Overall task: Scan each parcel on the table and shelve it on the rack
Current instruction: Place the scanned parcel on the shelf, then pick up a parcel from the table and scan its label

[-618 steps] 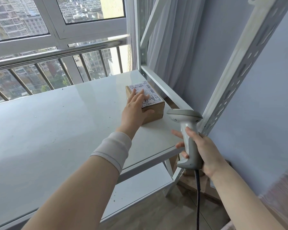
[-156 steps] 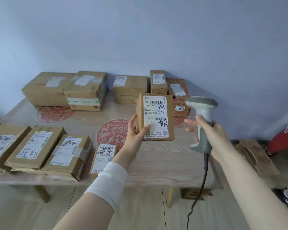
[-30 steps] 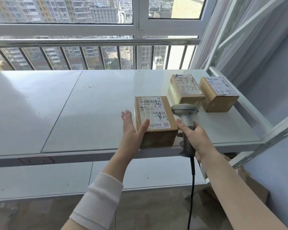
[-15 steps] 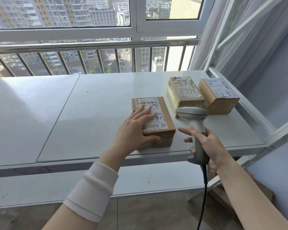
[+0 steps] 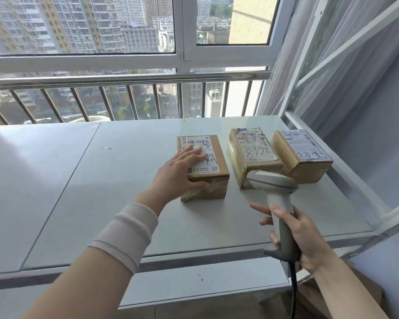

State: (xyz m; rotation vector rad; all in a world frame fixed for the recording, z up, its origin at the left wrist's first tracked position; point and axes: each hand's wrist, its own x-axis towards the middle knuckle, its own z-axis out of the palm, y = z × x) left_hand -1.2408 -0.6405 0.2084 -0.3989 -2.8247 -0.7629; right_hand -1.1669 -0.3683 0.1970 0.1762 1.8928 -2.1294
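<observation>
Head view: parcel (image 5: 215, 181) deeper on rack (image 5: 124, 180)

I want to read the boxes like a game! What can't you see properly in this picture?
Head view only.
The left hand covers part of the label on the left parcel.
The scanner hides the near corner of the middle parcel.
Small print on the labels is too tiny to read.
The cable is cut off by the bottom edge.

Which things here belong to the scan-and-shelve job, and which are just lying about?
Job: left parcel under the left hand; middle parcel marked 8772; right parcel; barcode scanner in the right hand; rack shelf.
Not the job: window railing; curtain.
</observation>
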